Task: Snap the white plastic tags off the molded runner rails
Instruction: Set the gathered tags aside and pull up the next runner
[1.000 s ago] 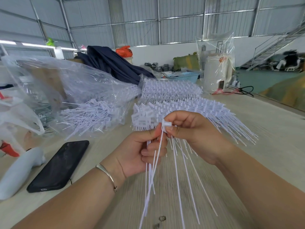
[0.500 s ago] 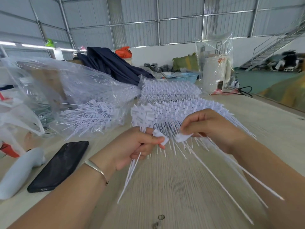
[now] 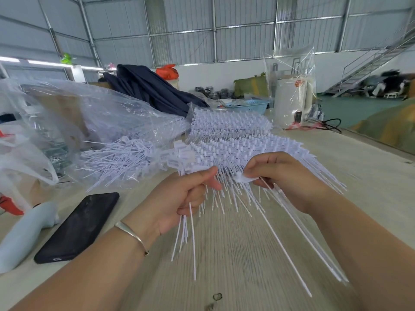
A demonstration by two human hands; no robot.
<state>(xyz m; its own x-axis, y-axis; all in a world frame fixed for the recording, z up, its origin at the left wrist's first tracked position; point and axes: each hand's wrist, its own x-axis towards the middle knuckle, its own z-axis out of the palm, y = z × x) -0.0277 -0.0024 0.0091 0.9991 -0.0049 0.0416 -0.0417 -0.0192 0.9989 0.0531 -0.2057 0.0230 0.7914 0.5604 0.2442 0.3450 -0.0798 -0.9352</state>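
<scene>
Your left hand (image 3: pixel 179 198) gripped a bundle of loose tags (image 3: pixel 187 230), their tails hanging toward the bench (image 3: pixel 235 265). Your right hand (image 3: pixel 285 176) pinched one tag head (image 3: pixel 243 178) at the runner rails (image 3: pixel 235 149) stacked just behind both hands.

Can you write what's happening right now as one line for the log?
step: snapping tags | left hand: grips tag bundle | right hand: pinches one tag | rails: on table | phone: left, untouched
</scene>
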